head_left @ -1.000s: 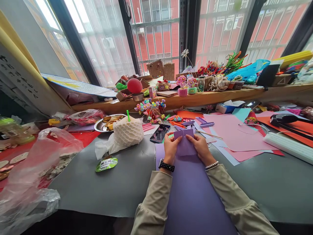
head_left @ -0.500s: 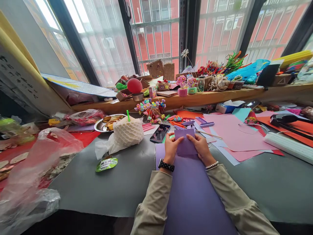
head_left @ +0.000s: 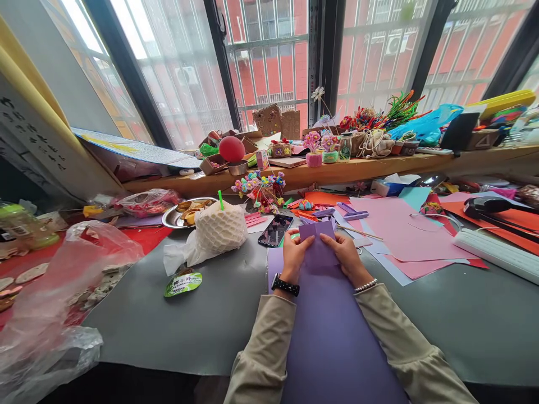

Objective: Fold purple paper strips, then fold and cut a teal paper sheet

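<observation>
Both hands hold a small piece of folded purple paper (head_left: pixel 319 252) above the table. My left hand (head_left: pixel 295 255) grips its left edge, thumb on the near face. My right hand (head_left: pixel 346 255) pinches the right side in the same way, the two thumbs pointing at each other. Fingers behind the paper are hidden. Beneath lies a large purple sheet (head_left: pixel 337 336), running toward me between my forearms. Just beyond my left hand a dark smartphone (head_left: pixel 275 230) rests on the table. Folded purple strips (head_left: pixel 353 214) lie beyond my right hand.
A white coconut with a green straw (head_left: pixel 221 227) stands left, near a metal plate (head_left: pixel 170 216). Pink paper sheets (head_left: pixel 404 230) and a white power strip (head_left: pixel 497 252) lie right. Plastic bags (head_left: pixel 76 264) cover the far left. Crafts and a red balloon (head_left: pixel 231 148) line the sill.
The small purple paper has shifted and tilted slightly between my hands, its upper edge now showing a gap between two flaps. Both hands stay in nearly the same place.
</observation>
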`<state>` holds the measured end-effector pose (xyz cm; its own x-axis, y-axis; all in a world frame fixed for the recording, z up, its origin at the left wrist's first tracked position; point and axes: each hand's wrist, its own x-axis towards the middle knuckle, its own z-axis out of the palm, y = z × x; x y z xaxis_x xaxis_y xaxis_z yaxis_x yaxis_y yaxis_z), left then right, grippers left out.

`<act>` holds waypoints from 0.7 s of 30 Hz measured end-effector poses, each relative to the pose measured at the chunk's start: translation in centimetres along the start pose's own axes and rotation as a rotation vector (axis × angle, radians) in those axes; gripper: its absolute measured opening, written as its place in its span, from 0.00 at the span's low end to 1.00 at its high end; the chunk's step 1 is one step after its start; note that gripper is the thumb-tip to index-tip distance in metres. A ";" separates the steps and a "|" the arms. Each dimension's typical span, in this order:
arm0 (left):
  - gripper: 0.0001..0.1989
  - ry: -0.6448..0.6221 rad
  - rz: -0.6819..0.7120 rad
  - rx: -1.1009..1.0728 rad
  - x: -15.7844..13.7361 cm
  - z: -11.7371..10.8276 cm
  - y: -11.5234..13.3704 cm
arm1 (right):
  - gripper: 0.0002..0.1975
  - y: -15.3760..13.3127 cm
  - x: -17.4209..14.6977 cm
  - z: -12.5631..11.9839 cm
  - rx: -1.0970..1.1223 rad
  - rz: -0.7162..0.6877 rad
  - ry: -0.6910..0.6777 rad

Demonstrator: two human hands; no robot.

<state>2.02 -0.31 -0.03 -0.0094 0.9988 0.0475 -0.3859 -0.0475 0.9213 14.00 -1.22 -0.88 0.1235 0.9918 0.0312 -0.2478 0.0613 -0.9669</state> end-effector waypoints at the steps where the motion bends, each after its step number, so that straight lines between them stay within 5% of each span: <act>1: 0.26 -0.013 -0.008 0.005 0.0 0.0 0.1 | 0.14 0.0 0.0 0.0 -0.008 -0.006 -0.009; 21: 0.24 0.031 -0.009 -0.027 -0.3 0.3 0.2 | 0.14 0.5 0.0 0.2 0.028 -0.041 0.007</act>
<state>2.27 -0.61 0.24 -0.0340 0.9991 0.0267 -0.4107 -0.0384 0.9110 13.70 -1.14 -1.28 0.1411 0.9876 0.0684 -0.2691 0.1048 -0.9574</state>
